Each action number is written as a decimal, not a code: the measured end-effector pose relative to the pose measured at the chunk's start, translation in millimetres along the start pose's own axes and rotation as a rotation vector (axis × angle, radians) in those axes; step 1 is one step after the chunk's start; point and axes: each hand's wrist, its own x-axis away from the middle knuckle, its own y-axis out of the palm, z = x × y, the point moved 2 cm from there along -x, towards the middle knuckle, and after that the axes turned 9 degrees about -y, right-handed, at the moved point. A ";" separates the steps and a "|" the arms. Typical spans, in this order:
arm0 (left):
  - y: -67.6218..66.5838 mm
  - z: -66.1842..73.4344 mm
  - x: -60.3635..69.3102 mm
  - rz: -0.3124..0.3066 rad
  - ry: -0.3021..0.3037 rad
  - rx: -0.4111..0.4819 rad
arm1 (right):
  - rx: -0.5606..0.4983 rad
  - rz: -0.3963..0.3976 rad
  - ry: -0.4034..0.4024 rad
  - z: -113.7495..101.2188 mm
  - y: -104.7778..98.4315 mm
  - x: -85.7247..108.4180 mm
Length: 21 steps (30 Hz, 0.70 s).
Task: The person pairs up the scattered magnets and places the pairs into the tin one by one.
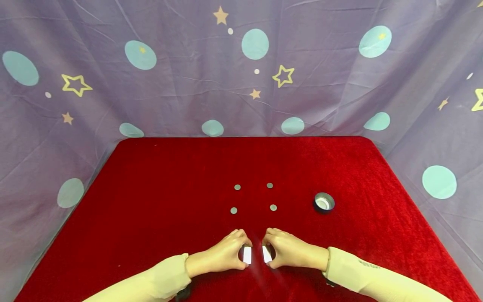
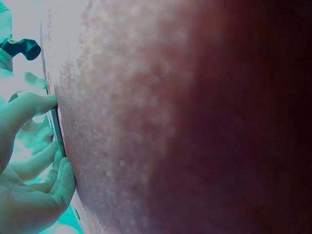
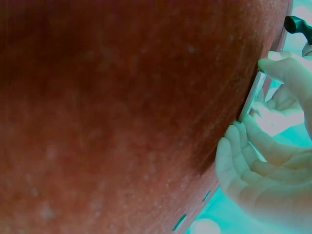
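Near the front middle of the red table, my left hand (image 1: 227, 251) grips a white card (image 1: 247, 255) by opposite edges, thumb at the near edge and fingers at the far one. Facing it, my right hand (image 1: 289, 250) holds a second white card (image 1: 266, 254) in the same way, with a narrow gap of cloth between the two. In the left wrist view the left card (image 2: 58, 131) shows as a thin dark edge. The right card (image 3: 251, 96) looks like a thin, pale strip in the right wrist view. Glare hides any print on both cards.
Several small silvery discs, like coins, lie beyond the hands: a left near disc (image 1: 234, 210), a right near disc (image 1: 273, 207), and a farther pair. A round dark-rimmed dish (image 1: 323, 203) sits to the right. Behind the red-covered table (image 1: 170, 167) hangs a patterned purple curtain (image 1: 313, 96).
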 end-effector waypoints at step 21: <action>3.8 6.6 -1.7 -0.012 -0.040 -0.004 | 0.024 0.048 -0.020 -4.9 3.4 -6.0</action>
